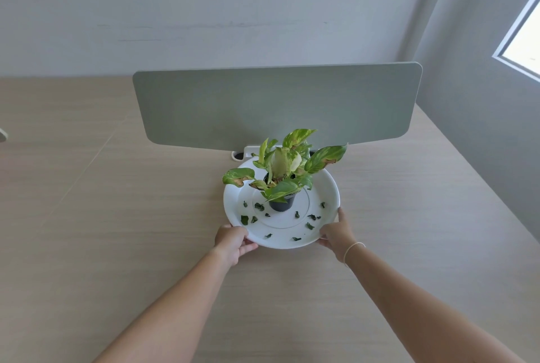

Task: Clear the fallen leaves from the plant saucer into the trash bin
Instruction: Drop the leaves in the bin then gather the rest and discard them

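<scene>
A round white saucer sits on the wooden table in the middle of the head view. A small black pot with a green and yellow leafy plant stands at its centre. Several dark green fallen leaves lie scattered on the saucer's near half. My left hand grips the saucer's near-left rim. My right hand grips the near-right rim, thumb along the edge. No trash bin is in view.
A grey-green divider panel stands upright just behind the saucer. A white cable grommet sits at its base. The light wooden table spreads left and right. A wall and window are at the right.
</scene>
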`<state>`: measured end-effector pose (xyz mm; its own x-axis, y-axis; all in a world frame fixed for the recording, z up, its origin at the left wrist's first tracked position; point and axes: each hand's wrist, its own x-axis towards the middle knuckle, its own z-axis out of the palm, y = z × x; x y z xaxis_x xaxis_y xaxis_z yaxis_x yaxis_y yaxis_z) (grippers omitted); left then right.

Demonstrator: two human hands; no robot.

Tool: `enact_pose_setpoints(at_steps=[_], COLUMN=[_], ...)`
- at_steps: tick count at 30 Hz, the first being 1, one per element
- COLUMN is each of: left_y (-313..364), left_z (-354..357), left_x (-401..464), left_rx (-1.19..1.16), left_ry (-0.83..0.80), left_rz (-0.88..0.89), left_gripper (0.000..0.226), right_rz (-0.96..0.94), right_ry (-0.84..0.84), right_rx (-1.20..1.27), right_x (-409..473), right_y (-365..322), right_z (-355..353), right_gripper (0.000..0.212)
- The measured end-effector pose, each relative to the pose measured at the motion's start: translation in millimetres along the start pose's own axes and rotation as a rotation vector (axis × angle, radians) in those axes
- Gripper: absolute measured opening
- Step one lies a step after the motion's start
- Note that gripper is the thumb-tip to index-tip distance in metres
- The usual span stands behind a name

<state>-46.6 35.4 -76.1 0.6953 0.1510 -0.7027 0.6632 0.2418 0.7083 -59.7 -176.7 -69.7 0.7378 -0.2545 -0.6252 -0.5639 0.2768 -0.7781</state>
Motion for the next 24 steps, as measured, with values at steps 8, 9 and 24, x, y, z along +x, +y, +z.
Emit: enact_pose_setpoints(at_steps=[8,9,24], left_y=[-5,-5,21], left_z=[2,1,-2], left_x=[1,2,5], left_rx=[-0.016,-0.005,0.863], left_ry=[0.005,0.006,0.208], left_rz=[0.006,0.012,0.529], left_gripper=[0.041,0.043,0.051], right_rz=[-0.002,-0.009,-0.378], right_ry=[0.000,0.003,0.163], right_rx=[-0.055,-0.067,-0.807], right_x=[3,4,6], right_y=[-3,-2,-21], right_z=[-4,-4,-9], right_gripper=[0.087,0.086,0.059])
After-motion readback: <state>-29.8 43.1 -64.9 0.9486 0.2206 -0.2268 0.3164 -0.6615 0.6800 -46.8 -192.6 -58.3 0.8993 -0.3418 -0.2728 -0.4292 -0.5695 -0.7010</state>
